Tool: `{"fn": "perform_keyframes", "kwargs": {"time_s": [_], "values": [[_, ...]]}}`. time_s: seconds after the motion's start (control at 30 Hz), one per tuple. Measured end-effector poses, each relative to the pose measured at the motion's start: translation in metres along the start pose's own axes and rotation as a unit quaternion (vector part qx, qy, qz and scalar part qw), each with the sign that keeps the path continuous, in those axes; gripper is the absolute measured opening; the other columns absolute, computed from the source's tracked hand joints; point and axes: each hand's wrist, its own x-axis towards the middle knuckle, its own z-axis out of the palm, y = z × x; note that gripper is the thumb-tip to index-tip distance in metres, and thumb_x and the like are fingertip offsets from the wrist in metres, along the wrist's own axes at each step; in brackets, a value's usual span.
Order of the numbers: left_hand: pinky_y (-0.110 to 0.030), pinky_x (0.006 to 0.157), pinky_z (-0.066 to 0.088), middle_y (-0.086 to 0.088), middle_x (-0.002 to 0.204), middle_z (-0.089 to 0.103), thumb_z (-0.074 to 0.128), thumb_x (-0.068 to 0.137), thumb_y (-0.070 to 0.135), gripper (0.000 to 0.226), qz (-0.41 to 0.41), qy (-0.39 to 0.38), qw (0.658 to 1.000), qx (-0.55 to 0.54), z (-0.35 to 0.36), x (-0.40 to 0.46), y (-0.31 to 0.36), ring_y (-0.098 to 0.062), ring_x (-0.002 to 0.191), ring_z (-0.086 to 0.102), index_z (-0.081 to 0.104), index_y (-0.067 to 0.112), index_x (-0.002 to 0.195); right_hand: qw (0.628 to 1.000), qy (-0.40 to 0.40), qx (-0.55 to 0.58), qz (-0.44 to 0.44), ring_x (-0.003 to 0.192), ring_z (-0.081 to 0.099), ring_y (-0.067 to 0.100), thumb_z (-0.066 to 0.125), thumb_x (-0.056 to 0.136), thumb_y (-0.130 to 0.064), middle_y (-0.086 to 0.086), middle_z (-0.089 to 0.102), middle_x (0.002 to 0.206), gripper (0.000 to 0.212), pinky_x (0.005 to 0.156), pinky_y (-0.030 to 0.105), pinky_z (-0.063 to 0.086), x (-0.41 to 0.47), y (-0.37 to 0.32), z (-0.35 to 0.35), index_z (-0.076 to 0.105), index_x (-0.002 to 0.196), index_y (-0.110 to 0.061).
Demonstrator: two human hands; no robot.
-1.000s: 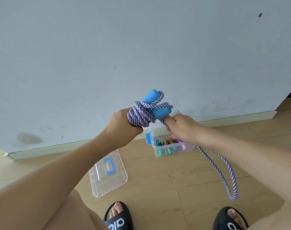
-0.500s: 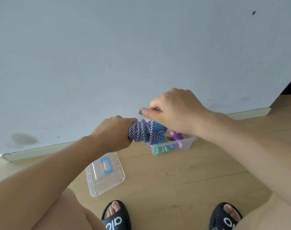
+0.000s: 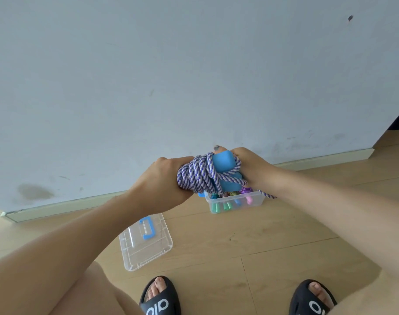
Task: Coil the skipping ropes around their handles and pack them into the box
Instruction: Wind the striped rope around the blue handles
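Lid (image 3: 146, 242) (clear), slippers (image 3: 159, 298), box (image 3: 236, 202) half-hidden

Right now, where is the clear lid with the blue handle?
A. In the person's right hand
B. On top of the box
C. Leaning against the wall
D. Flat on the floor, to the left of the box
D: the lid lies flat on the wooden floor, left of the open box, apart from it, and no hand touches it.

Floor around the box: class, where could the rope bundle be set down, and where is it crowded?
Free: bare floor between lid and box, and the boards right of the box. Crowded: the box itself, full of coiled ropes, and the strip by the sandals.
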Motion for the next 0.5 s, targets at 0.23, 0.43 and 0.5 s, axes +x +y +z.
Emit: {"fn": "perform_keyframes", "kwargs": {"time_s": [0.23, 0.43, 0.5], "values": [[-0.022, 0.048, 0.030, 0.003, 0.056, 0.047, 0.069, 0.075, 0.006, 0.031, -0.115, 0.015, 0.986, -0.121, -0.005, 0.004, 0.012, -0.014, 0.052, 0.036, 0.042, 0.017, 0.065, 0.997, -0.039, 0.039, 0.054, 0.048, 0.014, 0.014, 0.031, 0.092, -0.010, -0.007, 0.025, 0.049, 0.032, 0.041, 0.020, 0.015, -0.016, 0.003, 0.004, 0.032, 0.062, -0.021], [-0.027, 0.050, 0.033, -0.002, 0.063, 0.049, 0.068, 0.074, 0.005, 0.016, -0.256, 0.008, 0.944, -0.206, 0.001, 0.015, 0.009, -0.019, 0.055, 0.037, 0.059, 0.002, 0.088, 0.995, 0.042, 0.057, 0.068, 0.040, 0.025, 0.012, 0.033, 0.099, -0.036, -0.010, 0.033, 0.046, 0.038, 0.044, 0.024, 0.023, -0.025, -0.005, 0.012, 0.049, 0.070, -0.017], [-0.026, 0.049, 0.033, -0.003, 0.063, 0.049, 0.067, 0.075, 0.005, 0.016, -0.278, 0.015, 0.937, -0.209, 0.002, 0.016, 0.006, -0.019, 0.054, 0.037, 0.060, 0.001, 0.089, 0.996, 0.056, -0.007, 0.062, 0.042, 0.036, 0.012, 0.035, 0.100, -0.036, -0.006, 0.041, 0.050, 0.042, 0.045, 0.022, 0.029, -0.033, -0.006, 0.013, 0.059, 0.072, -0.017]]}}
